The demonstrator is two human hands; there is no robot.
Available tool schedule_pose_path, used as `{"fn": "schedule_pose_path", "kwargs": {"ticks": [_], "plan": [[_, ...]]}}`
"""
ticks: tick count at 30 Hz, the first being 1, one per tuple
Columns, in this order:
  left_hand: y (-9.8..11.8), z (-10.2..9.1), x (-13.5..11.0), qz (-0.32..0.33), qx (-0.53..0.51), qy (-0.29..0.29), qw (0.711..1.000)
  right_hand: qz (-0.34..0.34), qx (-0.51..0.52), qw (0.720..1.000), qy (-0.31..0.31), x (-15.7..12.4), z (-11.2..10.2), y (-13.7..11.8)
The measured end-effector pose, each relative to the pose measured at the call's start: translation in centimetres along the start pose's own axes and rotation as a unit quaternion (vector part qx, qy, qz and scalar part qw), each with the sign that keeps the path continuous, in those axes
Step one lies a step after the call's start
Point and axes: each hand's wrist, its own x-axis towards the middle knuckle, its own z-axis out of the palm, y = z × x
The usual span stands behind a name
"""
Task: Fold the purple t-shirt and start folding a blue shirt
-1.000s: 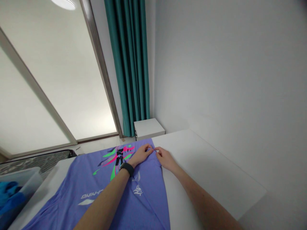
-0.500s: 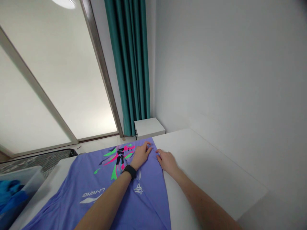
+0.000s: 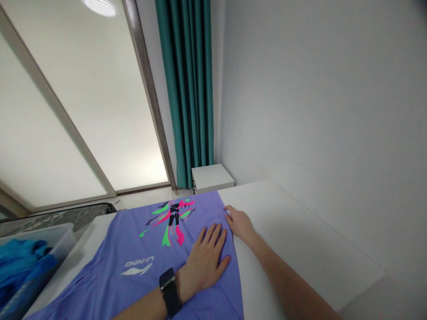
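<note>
A purple T-shirt (image 3: 113,249) lies spread over the white table, with a pink, green and black print and white LI-NING lettering facing up. My left hand (image 3: 208,255), wearing a dark watch on the wrist, rests flat on the shirt with fingers spread. It covers part of the fabric and the small white mark seen there before. At the shirt's right edge, my right hand (image 3: 238,222) has thumb and fingers bent together on the hem. A bit of the purple edge sits at its fingertips.
Left of the shirt stands a clear plastic bin (image 3: 66,240) holding blue clothes (image 3: 25,262). The white table (image 3: 287,231) meets a wall on the right. Beyond its far edge are a small white cabinet (image 3: 213,175), a green curtain (image 3: 190,89) and frosted sliding doors (image 3: 100,111).
My left hand has left the shirt's far right corner, come nearer and flattened on the cloth with fingers spread. My right hand stays at the right edge. The view has shifted slightly left.
</note>
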Motion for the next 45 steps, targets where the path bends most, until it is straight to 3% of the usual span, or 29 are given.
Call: {"fn": "schedule_pose_path", "kwargs": {"ticks": [6, 11, 16, 21, 38, 42, 45], "plan": [[-0.6, 0.6, -1.9, -0.010, 0.015, -0.004, 1.000, 0.011, 0.004, 1.000, 0.004, 0.0, -0.2, 0.3], [-1.1, -2.7, -0.4, -0.049, 0.035, 0.015, 0.998, 0.015, 0.028, 0.999, 0.007, 0.1, -0.4, 0.6], [-5.2, -5.4, 1.0, -0.155, 0.104, 0.013, 0.982, 0.022, 0.065, 0.998, 0.015, 0.1, -0.2, 1.2], [-7.8, -4.7, 0.8, -0.220, 0.050, 0.002, 0.974, 0.005, 0.058, 0.998, 0.009, 0.1, -0.1, 1.4], [-8.0, -3.9, 0.4, -0.201, -0.012, 0.046, 0.979, -0.005, 0.042, 0.999, 0.028, -0.1, 0.1, 1.4], [-8.0, -3.8, 0.4, -0.212, 0.010, 0.047, 0.976, -0.023, -0.005, 0.997, 0.076, -0.3, -0.2, 0.9], [-7.9, -3.7, 0.4, -0.201, 0.035, 0.040, 0.978, -0.075, -0.053, 0.989, 0.118, -0.8, -0.4, -0.5]]}}
